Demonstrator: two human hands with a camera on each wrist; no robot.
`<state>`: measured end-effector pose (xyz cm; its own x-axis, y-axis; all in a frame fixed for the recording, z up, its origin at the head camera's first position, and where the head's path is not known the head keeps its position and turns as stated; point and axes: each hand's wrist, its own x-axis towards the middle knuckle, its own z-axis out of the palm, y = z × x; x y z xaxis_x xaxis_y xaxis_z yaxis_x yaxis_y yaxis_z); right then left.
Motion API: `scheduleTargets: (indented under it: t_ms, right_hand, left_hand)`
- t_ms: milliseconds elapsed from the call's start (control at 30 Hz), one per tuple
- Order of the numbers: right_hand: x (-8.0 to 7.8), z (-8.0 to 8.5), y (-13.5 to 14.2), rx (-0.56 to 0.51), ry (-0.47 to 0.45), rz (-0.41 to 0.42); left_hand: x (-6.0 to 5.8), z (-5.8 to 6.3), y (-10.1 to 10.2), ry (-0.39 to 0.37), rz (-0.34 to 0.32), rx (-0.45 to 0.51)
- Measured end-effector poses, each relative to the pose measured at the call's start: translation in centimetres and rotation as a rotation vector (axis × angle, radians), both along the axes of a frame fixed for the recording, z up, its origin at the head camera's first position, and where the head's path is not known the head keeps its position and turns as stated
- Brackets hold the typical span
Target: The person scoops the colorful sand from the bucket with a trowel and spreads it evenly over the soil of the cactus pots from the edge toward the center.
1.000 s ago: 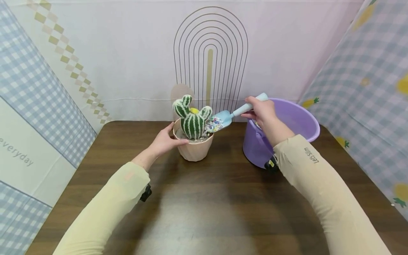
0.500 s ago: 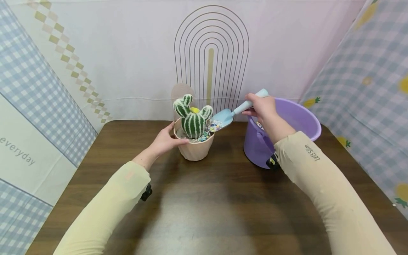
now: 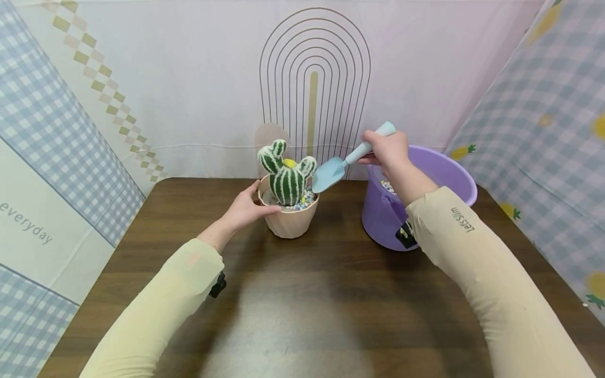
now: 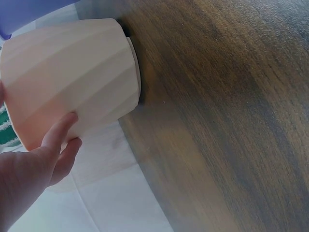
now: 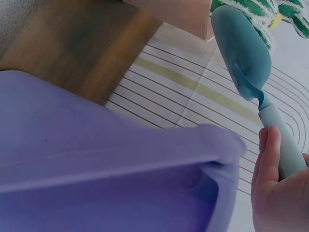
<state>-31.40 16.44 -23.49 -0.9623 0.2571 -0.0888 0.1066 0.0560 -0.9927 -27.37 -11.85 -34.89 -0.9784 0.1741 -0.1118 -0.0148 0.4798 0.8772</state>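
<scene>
A green cactus (image 3: 286, 185) with white fuzzy ribs and a yellow flower stands in a pale peach pot (image 3: 290, 224). Small coloured pebbles (image 3: 307, 199) lie in the pot on the cactus's right side. My left hand (image 3: 243, 211) grips the pot's rim from the left, thumb in front; the left wrist view shows fingers against the pot wall (image 4: 72, 72). In my right hand (image 3: 391, 153) is the handle of a light blue hand trowel (image 3: 330, 174), tilted down with its blade at the pot's right rim. No pebbles show on the blade.
Close under my right hand stands a purple bucket (image 3: 385, 220) with more pebbles (image 3: 388, 187) inside. Its rim (image 5: 145, 159) fills much of the right wrist view. A printed cloth (image 3: 212, 105) hangs behind the dark wooden table (image 3: 283, 304).
The trowel has tipped more steeply, its handle end rising. Pebbles on its blade have slid into the pot beside the cactus. My left hand keeps its hold on the pot.
</scene>
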Motion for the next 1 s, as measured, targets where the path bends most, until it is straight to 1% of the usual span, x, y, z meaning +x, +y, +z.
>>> scheduleTargets:
  t_ms: [167,367,533,633,733,867,1000]
  right_hand:
    - [0.3,0.2,0.3,0.01,-0.001,-0.003]
    - [0.6,0.4,1.2,-0.067,-0.004,-0.004]
    - [1.0,0.8,2.4,-0.122,-0.009,-0.005]
    - [1.3,1.1,3.4,-0.167,-0.005,-0.003]
    - [1.6,1.5,4.8,-0.227,0.007,-0.02]
    - [2.0,2.0,7.0,-0.3,0.031,-0.046]
    - [2.3,2.7,9.2,-0.37,0.042,-0.066]
  left_hand:
    - [0.2,0.1,0.2,0.001,0.0,-0.001]
    - [0.0,0.0,0.3,0.001,-0.011,0.006]
    - [0.1,0.0,0.3,-0.006,-0.009,-0.004]
    - [0.1,0.1,0.3,0.003,-0.009,-0.029]
    - [0.2,0.3,0.2,0.02,-0.007,-0.054]
    - [0.6,0.4,-0.1,0.037,0.003,-0.04]
    - [1.1,0.8,-0.5,0.092,0.032,-0.054]
